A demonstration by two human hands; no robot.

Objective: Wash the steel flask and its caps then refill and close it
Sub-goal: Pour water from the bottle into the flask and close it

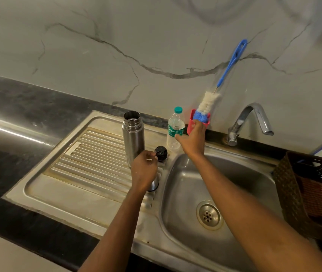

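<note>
"Grey-veined marble wall (156, 36) behind, steel sink unit with a ribbed drainboard (89, 154) below. Where did I have the flask?"

"Your tall cylindrical steel flask (133, 137) stood upright on the drainboard, mouth uncapped, just behind your left hand (144, 169)."

"And that hand?"

"Its fingers were curled, the tips pinching the side of the small round black inner cap (161, 153), which sat at the drainboard's edge beside the steel basin (234, 173). A shiny steel outer cap (153, 185) lay partly hidden under your wrist."

"My right hand?"

"Your right hand (193, 140) was stretched over the basin to the red plastic holder (191, 122) against the wall, thumb splayed out and touching the clear plastic water bottle with the green lid (174, 128). Your fingers met the blue bristle tip of the long blue-handled bottle brush (208, 102) standing tilted in that holder — whether they had closed on it, I could not tell."

"Anything else around?"

"A curved chrome tap (263, 120) rose to the right of the holder, and a brown woven plastic basket (289, 179) sat at the basin's right rim."
</note>
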